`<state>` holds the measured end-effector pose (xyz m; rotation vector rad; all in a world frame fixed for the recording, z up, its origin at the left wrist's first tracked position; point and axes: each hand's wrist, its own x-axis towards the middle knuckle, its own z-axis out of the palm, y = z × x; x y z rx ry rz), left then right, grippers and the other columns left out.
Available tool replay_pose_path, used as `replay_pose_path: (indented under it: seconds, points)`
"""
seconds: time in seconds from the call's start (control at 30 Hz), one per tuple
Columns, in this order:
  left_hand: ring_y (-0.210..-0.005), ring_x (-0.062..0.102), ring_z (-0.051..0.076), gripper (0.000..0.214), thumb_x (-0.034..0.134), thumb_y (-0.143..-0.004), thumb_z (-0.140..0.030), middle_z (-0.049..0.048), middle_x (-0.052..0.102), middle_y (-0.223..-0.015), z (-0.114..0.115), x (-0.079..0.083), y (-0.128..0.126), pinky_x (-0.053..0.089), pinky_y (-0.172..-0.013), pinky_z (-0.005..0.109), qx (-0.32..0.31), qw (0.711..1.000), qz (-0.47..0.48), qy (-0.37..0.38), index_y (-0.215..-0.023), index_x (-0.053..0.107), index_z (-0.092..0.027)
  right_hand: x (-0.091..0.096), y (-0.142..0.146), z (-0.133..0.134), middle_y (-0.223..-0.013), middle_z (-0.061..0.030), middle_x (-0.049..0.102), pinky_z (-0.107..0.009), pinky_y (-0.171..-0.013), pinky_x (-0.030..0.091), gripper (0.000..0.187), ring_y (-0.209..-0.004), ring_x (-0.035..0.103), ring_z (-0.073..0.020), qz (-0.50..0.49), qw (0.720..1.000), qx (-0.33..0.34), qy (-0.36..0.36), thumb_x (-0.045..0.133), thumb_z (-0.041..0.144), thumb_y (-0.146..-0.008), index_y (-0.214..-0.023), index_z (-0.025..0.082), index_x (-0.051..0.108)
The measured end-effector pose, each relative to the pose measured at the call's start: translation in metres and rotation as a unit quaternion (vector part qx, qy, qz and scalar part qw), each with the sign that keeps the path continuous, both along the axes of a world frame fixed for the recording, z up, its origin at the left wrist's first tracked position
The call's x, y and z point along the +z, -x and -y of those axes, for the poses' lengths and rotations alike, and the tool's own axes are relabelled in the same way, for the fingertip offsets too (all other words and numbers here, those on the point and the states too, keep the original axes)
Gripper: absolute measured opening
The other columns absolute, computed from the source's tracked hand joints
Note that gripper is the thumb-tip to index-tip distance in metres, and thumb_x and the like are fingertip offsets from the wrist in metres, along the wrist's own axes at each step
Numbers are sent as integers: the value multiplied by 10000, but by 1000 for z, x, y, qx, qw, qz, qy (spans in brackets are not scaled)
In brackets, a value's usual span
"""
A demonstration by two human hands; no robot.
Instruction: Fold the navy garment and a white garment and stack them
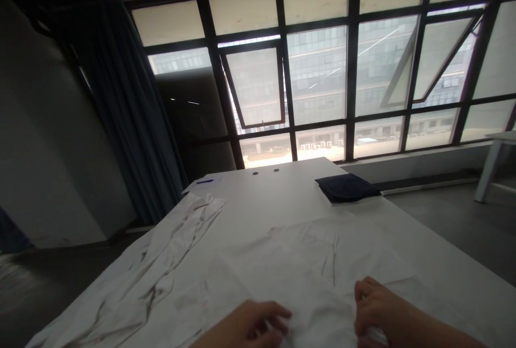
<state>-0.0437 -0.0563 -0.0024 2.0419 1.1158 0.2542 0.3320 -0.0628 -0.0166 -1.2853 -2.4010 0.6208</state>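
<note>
A thin white cloth [290, 262] lies spread and wrinkled over the near part of the white table. At the bottom middle, my left hand [258, 324] has its fingers curled down at the cloth's near part, the thumb partly cut off by the frame edge. To its right, my right hand [377, 307] is closed, with fingers and thumb pinching the same cloth. Between the hands the fabric is slightly rumpled. Thin dark creases or strings show on the cloth ahead of them.
A heap of crumpled white fabric [161, 267] runs along the table's left edge. Folded dark blue cloth [346, 187] lies at the right edge. A blue pen [205, 181] rests on paper at the far left. Beyond the white table [258, 197] are windows and a curtain [124, 106].
</note>
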Motion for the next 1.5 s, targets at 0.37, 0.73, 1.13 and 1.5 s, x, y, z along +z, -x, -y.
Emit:
replay_pose_path:
  seconds: [0.37, 0.73, 1.13, 1.5]
  points:
    - [-1096, 628, 261, 467, 572, -616, -111, 65, 703, -1115, -142, -23, 134, 436, -1020, 362, 258, 946, -19, -198, -1054, 706, -199, 1, 118, -146, -848, -22, 735, -248, -713, 423, 182, -761, 624, -164, -71, 997, -26, -5, 563, 189, -857, -942, 208, 723]
    - [-835, 667, 213, 264, 548, -715, -302, 26, 732, -855, -150, -44, 150, 508, -768, 276, 319, 930, 36, -181, -888, 692, -164, -38, 201, -224, -1025, -64, 728, -295, -788, 395, 182, -942, 633, -199, -38, 981, -186, 45, 564, 270, -872, -999, 187, 664]
    - [-717, 613, 189, 189, 603, -698, -356, -12, 658, -704, -153, -56, 159, 471, -684, 265, 318, 924, 20, -210, -775, 651, -189, -44, 219, -225, -1021, -23, 732, -371, -911, 322, 204, -1040, 618, -217, -33, 976, -214, 31, 539, 284, -892, -1068, 254, 639]
    - [-695, 597, 183, 149, 564, -738, -325, -15, 644, -679, -151, -52, 155, 449, -654, 258, 354, 910, -10, -218, -744, 627, -190, -56, 227, -221, -995, -58, 717, -347, -874, 331, 145, -1038, 583, -235, -11, 976, -212, -56, 527, 273, -956, -996, 237, 662]
